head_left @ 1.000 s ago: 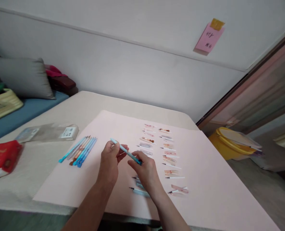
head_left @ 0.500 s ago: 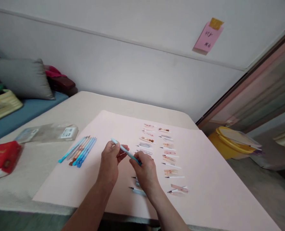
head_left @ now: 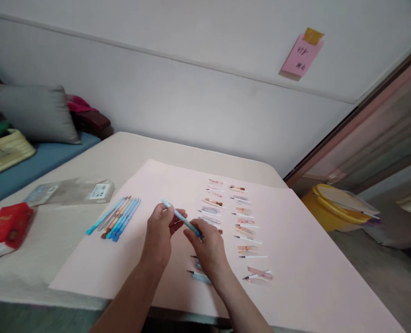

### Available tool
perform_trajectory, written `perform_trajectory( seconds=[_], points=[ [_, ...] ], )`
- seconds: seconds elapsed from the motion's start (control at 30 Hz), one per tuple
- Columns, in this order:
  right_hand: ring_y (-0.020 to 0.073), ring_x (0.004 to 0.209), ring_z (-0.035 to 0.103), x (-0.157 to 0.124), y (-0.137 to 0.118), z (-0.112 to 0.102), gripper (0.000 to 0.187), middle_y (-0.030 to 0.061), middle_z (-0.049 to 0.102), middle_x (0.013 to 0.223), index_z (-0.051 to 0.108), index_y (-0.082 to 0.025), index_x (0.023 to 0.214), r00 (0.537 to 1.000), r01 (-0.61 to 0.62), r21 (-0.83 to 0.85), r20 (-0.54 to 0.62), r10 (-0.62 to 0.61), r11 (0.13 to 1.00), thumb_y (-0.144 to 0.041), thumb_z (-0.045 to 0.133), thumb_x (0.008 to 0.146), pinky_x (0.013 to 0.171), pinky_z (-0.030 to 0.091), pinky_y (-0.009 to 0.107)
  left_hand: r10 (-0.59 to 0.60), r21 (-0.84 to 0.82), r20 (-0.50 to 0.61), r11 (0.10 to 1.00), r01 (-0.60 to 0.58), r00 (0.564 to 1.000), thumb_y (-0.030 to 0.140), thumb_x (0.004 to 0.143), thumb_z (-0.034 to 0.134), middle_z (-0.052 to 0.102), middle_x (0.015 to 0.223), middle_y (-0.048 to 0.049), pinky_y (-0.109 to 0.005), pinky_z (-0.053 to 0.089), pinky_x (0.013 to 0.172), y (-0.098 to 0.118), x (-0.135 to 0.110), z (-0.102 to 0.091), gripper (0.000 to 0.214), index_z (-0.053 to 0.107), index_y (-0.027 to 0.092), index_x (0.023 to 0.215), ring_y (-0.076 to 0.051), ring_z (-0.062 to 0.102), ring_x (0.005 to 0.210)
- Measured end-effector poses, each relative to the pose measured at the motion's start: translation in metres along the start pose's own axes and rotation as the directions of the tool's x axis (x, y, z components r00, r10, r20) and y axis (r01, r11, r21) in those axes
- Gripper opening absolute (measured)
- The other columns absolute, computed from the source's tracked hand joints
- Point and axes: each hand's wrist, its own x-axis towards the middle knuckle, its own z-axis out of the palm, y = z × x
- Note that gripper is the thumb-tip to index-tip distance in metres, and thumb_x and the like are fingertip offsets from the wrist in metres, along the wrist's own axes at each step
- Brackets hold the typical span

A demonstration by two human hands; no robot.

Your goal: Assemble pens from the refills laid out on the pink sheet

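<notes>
Both hands hold one light-blue pen (head_left: 180,217) above the pink sheet (head_left: 177,185). My left hand (head_left: 160,231) pinches its upper left part between thumb and fingers. At the pen's lower right, darker blue end, my right hand (head_left: 208,243) is closed on it. Left of my hands, several assembled pens (head_left: 117,217) in blue, brown and grey lie side by side. To the right are two columns of pen parts: white refills (head_left: 248,239) with dark tips, and clear or tinted barrels (head_left: 210,210). Some blue parts (head_left: 201,276) are partly hidden under my right hand.
A clear plastic bag (head_left: 76,192) with a label and a red-and-white packet (head_left: 7,229) lie at the table's left. A yellow bucket (head_left: 325,208) stands on the floor to the right. A pink note (head_left: 300,55) is taped to the wall behind.
The right thumb has shifted slightly along the pen's lower end. Both hands otherwise keep the same hold, and the whole view has moved a little.
</notes>
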Motion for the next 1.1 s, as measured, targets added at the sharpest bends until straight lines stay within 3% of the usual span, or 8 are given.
perform_trajectory(
  seconds=[0.1, 0.3, 0.5, 0.63, 0.73, 0.8, 0.97, 1.1],
  points=[
    [0.0173, 0.075, 0.053, -0.0023, -0.0001, 0.0016, 0.008, 0.0004, 0.061, 0.072, 0.057, -0.021, 0.079, 0.996, -0.021, -0.111, -0.085, 0.011, 0.994, -0.029, 0.059, 0.078, 0.065, 0.033, 0.024, -0.006, -0.009, -0.001, 1.0, 0.006, 1.0, 0.04, 0.076, 0.06, 0.066, 0.085, -0.0078, -0.038, 0.048, 0.077, 0.0005, 0.0003, 0.0002, 0.027, 0.055, 0.015, 0.087, -0.019, 0.062, 0.082],
    [0.016, 0.066, 0.051, -0.0028, -0.0004, 0.0039, 0.026, 0.0017, 0.059, 0.065, 0.056, -0.02, 0.071, 1.0, 0.004, -0.187, 0.022, 0.0, 0.982, -0.032, 0.043, 0.09, 0.059, 0.028, 0.024, -0.026, -0.019, -0.009, 0.999, 0.026, 1.0, 0.039, 0.074, 0.061, 0.065, 0.083, -0.0071, -0.037, 0.048, 0.077, 0.0011, 0.0009, 0.001, 0.027, 0.055, 0.015, 0.084, -0.019, 0.062, 0.08],
    [0.016, 0.062, 0.05, -0.0039, -0.0043, 0.0052, 0.028, 0.0024, 0.058, 0.062, 0.054, -0.02, 0.068, 0.999, 0.021, -0.23, 0.044, -0.011, 0.973, -0.031, 0.041, 0.09, 0.056, 0.024, 0.024, 0.002, 0.023, -0.07, 1.0, 0.0, 0.998, 0.039, 0.072, 0.065, 0.062, 0.081, -0.0035, -0.031, 0.047, 0.075, 0.0015, 0.0017, -0.0007, 0.026, 0.057, 0.015, 0.08, -0.015, 0.058, 0.078],
    [0.0138, 0.057, 0.046, -0.0041, -0.0051, 0.0061, 0.027, 0.0002, 0.052, 0.057, 0.053, -0.02, 0.066, 0.998, -0.018, -0.047, 0.062, 0.021, 0.999, -0.029, 0.041, 0.088, 0.054, 0.025, 0.024, 0.0, 0.056, -0.121, 0.998, 0.007, 0.993, 0.032, 0.066, 0.071, 0.057, 0.072, 0.0, -0.027, 0.046, 0.073, 0.0029, 0.0051, -0.0046, 0.023, 0.06, 0.014, 0.074, -0.01, 0.054, 0.07],
    [0.0111, 0.048, 0.041, -0.002, -0.0028, 0.0074, 0.029, -0.0038, 0.044, 0.05, 0.053, -0.02, 0.066, 0.979, -0.16, 0.241, 0.164, 0.122, 0.957, -0.032, 0.038, 0.088, 0.049, 0.026, 0.022, -0.023, 0.021, -0.119, 0.999, 0.025, 0.993, 0.026, 0.066, 0.071, 0.062, 0.079, -0.0041, -0.03, 0.047, 0.077, 0.005, 0.0062, -0.0053, 0.029, 0.063, 0.014, 0.091, -0.013, 0.057, 0.076],
    [0.0103, 0.045, 0.037, -0.0006, -0.0014, 0.0081, 0.03, -0.0054, 0.04, 0.048, 0.053, -0.019, 0.066, 0.963, -0.23, 0.349, 0.216, 0.161, 0.908, -0.034, 0.038, 0.088, 0.046, 0.025, 0.021, -0.029, -0.017, -0.099, 0.999, 0.027, 0.995, 0.025, 0.068, 0.07, 0.064, 0.085, -0.0068, -0.033, 0.048, 0.081, 0.0064, 0.0057, -0.0044, 0.039, 0.06, 0.015, 0.104, -0.017, 0.06, 0.083],
    [0.0109, 0.05, 0.039, -0.0014, -0.0035, 0.0082, 0.029, -0.0044, 0.042, 0.051, 0.052, -0.019, 0.065, 0.985, -0.151, 0.23, 0.116, 0.126, 0.961, -0.033, 0.04, 0.087, 0.048, 0.025, 0.022, -0.067, -0.041, -0.078, 0.997, 0.064, 0.995, 0.029, 0.067, 0.071, 0.064, 0.094, -0.0081, -0.032, 0.047, 0.082, 0.007, 0.005, -0.0028, 0.038, 0.062, 0.016, 0.102, -0.018, 0.059, 0.091],
    [0.0114, 0.051, 0.041, -0.0042, -0.0072, 0.008, 0.029, -0.0041, 0.043, 0.051, 0.051, -0.02, 0.065, 0.993, -0.092, 0.142, 0.086, 0.08, 0.986, -0.032, 0.039, 0.088, 0.049, 0.025, 0.022, -0.035, -0.012, -0.136, 0.999, 0.034, 0.99, 0.029, 0.064, 0.073, 0.061, 0.083, -0.0026, -0.026, 0.047, 0.075, 0.0043, 0.0074, -0.0054, 0.032, 0.064, 0.015, 0.09, -0.012, 0.057, 0.078]
  ],
)
